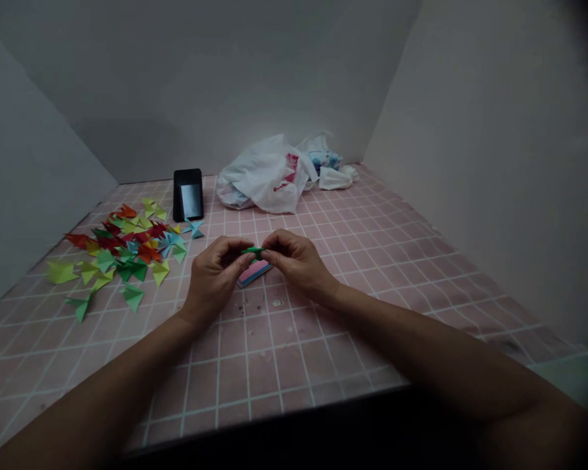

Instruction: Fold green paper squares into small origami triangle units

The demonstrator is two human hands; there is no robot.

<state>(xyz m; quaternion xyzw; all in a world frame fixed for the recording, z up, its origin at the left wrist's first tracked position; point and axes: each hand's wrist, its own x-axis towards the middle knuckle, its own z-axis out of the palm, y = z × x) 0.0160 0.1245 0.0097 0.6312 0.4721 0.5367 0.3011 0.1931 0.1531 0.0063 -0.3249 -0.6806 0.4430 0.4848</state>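
Observation:
A small folded piece of green paper [253, 250] is pinched between my two hands, above the middle of the table. My left hand [215, 271] grips its left end between thumb and fingers. At its right end, the thumb and fingertips of my right hand [298, 264] close on the same paper. Beneath it lies a stack of coloured paper [253, 273], pink on top with blue at the edge, partly hidden by my hands. To the left spread many folded paper shapes [130, 268] in green, yellow, red, orange and light blue.
A black phone-like device [188, 194] stands upright behind the paper shapes. White plastic bags [262, 173] with something red and blue showing lie by the back wall. Pale walls [255, 78] enclose the pink checked tablecloth [362, 261] on three sides. Small scraps [277, 303] lie near my hands.

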